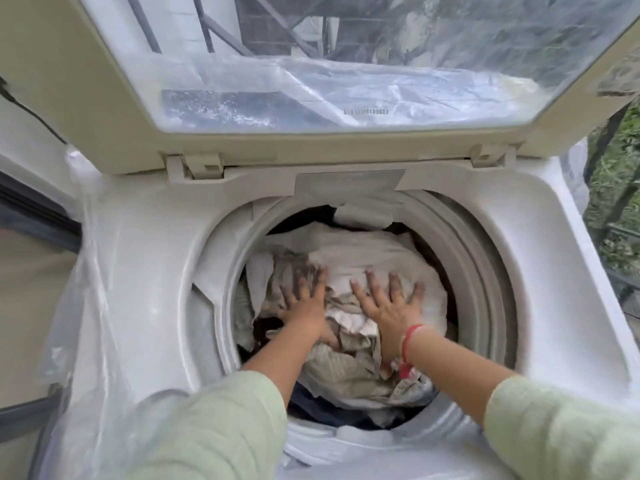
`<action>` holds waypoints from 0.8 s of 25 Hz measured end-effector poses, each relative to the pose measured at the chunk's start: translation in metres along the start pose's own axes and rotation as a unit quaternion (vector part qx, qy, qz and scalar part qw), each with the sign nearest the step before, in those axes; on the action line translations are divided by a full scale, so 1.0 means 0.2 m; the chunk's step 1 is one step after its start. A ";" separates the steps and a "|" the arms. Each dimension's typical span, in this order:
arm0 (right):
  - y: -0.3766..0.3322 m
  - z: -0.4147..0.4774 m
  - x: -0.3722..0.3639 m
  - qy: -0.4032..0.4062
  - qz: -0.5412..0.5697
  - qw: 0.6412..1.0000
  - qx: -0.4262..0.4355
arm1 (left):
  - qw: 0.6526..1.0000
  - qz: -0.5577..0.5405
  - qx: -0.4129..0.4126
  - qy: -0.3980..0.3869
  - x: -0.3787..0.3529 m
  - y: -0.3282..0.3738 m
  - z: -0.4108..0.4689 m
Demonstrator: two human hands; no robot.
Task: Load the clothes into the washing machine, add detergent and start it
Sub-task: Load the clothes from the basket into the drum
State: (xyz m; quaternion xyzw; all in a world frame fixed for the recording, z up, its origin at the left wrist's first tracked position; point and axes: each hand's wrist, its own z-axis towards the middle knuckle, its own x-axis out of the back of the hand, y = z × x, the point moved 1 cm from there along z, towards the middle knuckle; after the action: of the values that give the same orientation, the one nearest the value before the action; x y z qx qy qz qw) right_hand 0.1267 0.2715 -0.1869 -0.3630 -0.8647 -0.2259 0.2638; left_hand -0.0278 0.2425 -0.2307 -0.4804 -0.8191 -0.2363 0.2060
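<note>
Top-load washing machine [145, 271], lid [114, 98] propped up. Clothes [346, 368] piled in the drum [485, 271], nearly to the rim. Left hand [304, 299] and right hand [388, 306] both flat, fingers spread, pressing on the pile. Red thread [408, 344] on right wrist.

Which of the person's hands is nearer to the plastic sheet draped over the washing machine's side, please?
Left. The left hand presses the clothes on the side toward the plastic sheet; the right hand presses them beyond it, farther away.
</note>
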 end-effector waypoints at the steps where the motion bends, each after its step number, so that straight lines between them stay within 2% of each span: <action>1: -0.02 0.04 -0.05 0.002 0.001 1.000 -0.005 | 1.000 0.001 0.008 -0.009 -0.05 -0.01 0.06; 4: -0.04 0.18 -0.10 -0.015 0.003 1.000 -0.022 | 0.999 0.019 0.024 -0.030 -0.06 0.00 0.17; 9: -0.08 0.41 -0.16 0.041 0.004 0.997 -0.066 | 0.998 0.033 0.049 -0.025 -0.07 0.02 0.36; 12: -0.06 0.38 -0.12 0.050 0.003 0.996 -0.067 | 0.997 0.040 0.055 -0.028 -0.05 0.04 0.29; 16: -0.01 0.22 0.09 -0.003 -0.029 0.999 -0.031 | 0.992 0.111 0.045 -0.045 0.08 0.04 0.02; 18: 0.04 0.05 0.23 0.011 -0.016 1.000 0.010 | 0.986 0.163 0.011 -0.020 0.22 0.00 -0.16; 20: 0.09 -0.17 0.36 0.089 0.026 0.995 0.039 | 0.979 0.188 -0.051 0.066 0.39 -0.04 -0.37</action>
State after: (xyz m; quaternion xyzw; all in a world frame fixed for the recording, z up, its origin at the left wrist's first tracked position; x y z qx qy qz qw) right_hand 0.1073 0.2993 -0.1130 -0.3533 -0.8360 -0.2162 0.3600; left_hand -0.0617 0.2495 -0.1287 -0.6189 -0.6857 -0.2661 0.2756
